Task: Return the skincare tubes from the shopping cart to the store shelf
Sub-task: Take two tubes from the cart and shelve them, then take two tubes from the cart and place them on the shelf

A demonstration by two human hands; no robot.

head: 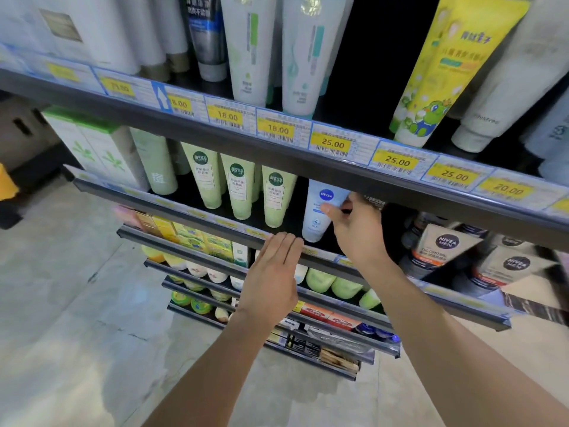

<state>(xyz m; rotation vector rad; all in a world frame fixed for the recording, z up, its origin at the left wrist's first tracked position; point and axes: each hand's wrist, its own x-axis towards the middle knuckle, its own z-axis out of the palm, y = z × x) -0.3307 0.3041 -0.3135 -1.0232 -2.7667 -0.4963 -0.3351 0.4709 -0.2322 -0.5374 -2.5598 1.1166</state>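
Note:
A white and pale blue Nivea tube [317, 211] stands cap down on the second shelf [191, 211], right of three pale green tubes [240, 189]. My right hand [354, 229] is at that tube, thumb and fingers closed on its right side. My left hand [271, 275] is flat, fingers together, with its fingertips on the shelf's front rail just below the tube; it holds nothing. The shopping cart is not in view.
The upper shelf [277, 149] with yellow price tags overhangs the second shelf; on it stand white tubes and a yellow tube [446, 69]. Nivea Men boxes [443, 245] sit to the right. Lower shelves hold boxes and jars. Grey tiled floor [77, 318] lies at left.

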